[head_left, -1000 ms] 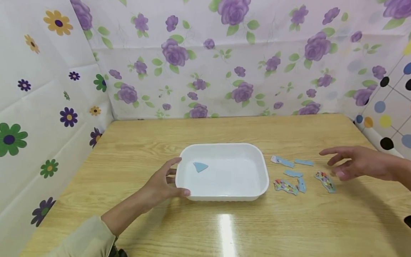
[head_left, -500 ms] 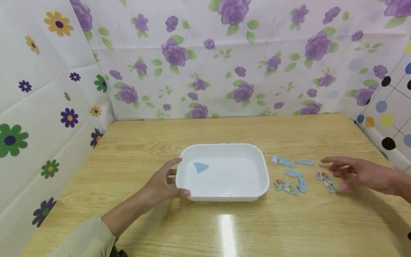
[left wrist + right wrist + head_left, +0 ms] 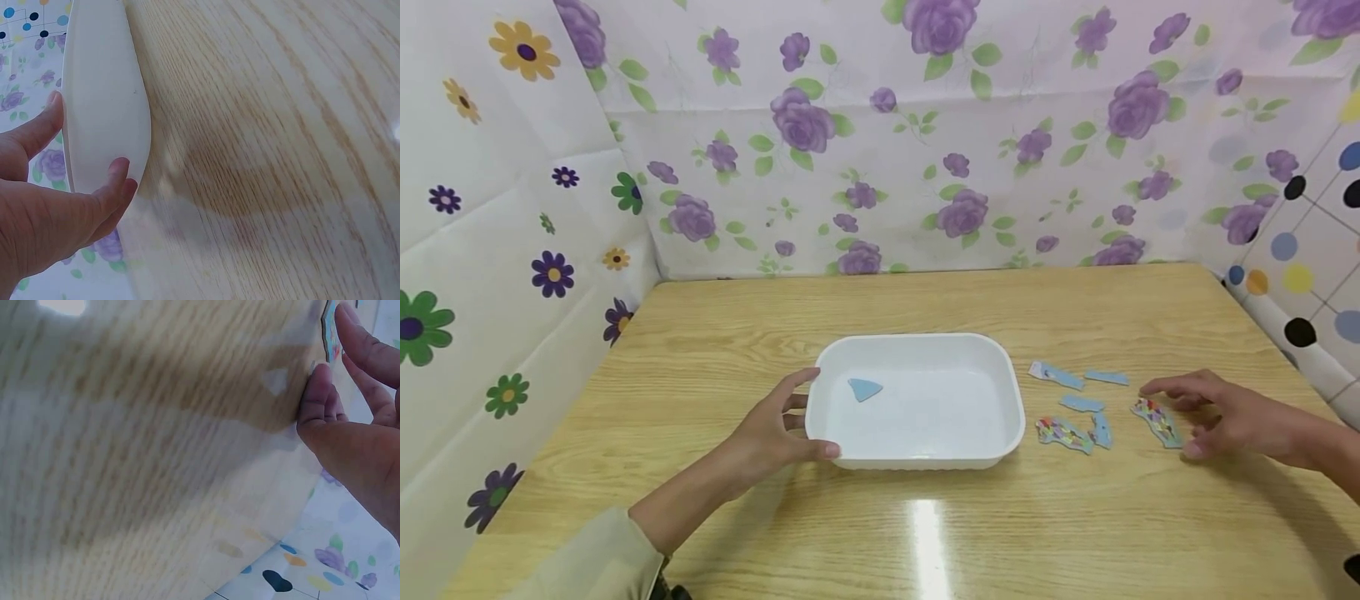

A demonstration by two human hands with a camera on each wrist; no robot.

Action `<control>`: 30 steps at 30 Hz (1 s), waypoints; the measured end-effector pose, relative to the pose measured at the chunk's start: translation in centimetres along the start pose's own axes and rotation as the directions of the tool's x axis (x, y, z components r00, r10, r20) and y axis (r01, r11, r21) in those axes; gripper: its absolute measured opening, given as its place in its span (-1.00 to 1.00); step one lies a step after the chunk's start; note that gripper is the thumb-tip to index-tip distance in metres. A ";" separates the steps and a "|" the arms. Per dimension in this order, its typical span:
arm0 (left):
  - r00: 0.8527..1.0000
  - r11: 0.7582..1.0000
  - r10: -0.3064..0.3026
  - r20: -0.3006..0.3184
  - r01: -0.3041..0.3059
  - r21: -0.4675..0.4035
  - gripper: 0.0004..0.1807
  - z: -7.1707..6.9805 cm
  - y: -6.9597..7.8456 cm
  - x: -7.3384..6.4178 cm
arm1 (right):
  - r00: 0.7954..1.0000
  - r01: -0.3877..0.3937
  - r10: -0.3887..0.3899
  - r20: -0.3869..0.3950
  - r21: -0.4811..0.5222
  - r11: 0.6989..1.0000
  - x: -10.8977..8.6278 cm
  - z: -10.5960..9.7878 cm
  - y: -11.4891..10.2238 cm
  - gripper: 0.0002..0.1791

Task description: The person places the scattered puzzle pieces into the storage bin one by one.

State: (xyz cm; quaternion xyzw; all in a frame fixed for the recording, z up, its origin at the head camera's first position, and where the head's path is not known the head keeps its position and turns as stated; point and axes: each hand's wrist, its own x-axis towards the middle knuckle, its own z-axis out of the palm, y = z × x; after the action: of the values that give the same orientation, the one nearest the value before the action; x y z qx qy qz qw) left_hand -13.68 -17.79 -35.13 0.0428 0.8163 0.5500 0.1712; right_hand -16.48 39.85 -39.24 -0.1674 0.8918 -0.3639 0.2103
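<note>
Multicolored puzzle piece (image 3: 1157, 422): flat on the wood-grain table (image 3: 737, 325), to the right of the white plastic tray (image 3: 940, 412) and well apart from it, the rightmost of the loose pieces.
Its long axis: slanting from the far left to the near right, about in line with the gap between the right index fingertip and thumb tip.
Nearer hand: clearly the right hand (image 3: 1236, 421), which is just to the right of the piece, index fingertip by its far end, thumb tip by its near end.
Right-hand grip: partly open, fingers bent and thumb apart, with no visible hold on anything; whether a fingertip touches the piece, I cannot tell.
Left hand (image 3: 767, 437): well to the left of the piece, beyond the tray, gripping the tray's left end between thumb and spread fingers.
Between piece and tray: a second multicolored piece (image 3: 1064, 435) on the near side, with light-blue strips (image 3: 1056, 375) toward the far side.
Inside the tray: a light-blue triangular piece (image 3: 864, 389), left of the middle.
</note>
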 end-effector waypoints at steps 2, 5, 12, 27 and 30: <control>1.000 1.000 0.000 0.002 0.000 -0.004 0.17 0.0 0.0 0.0 | 1.000 0.003 -0.002 -0.015 0.008 1.000 0.1 0.2 0.0 -0.18; 1.000 1.000 0.004 0.005 -0.004 -0.005 0.17 0.1 0.0 0.1 | 0.999 -0.013 0.012 -0.038 -0.005 1.000 0.1 0.3 0.1 -0.15; 1.000 1.000 0.000 0.011 0.000 -0.023 0.18 0.0 0.1 0.0 | 0.987 0.046 -0.066 -0.147 -0.136 0.990 0.5 1.0 0.7 -0.18; 1.000 1.000 0.000 0.018 0.000 -0.031 0.17 -0.1 0.2 -0.1 | 0.977 0.095 -0.112 -0.179 -0.104 0.990 0.5 1.3 1.0 -0.26; 1.000 0.999 0.001 0.019 0.000 -0.035 0.18 -0.1 0.2 -0.1 | 0.981 0.075 -0.092 -0.171 -0.105 0.992 0.5 1.3 0.9 -0.24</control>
State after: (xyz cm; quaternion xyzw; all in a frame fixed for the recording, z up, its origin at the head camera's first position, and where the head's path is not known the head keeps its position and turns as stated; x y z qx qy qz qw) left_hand -13.62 -17.84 -34.90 0.0452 0.8049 0.5638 0.1796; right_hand -16.45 39.47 -40.82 -0.1820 0.9159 -0.3415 0.1069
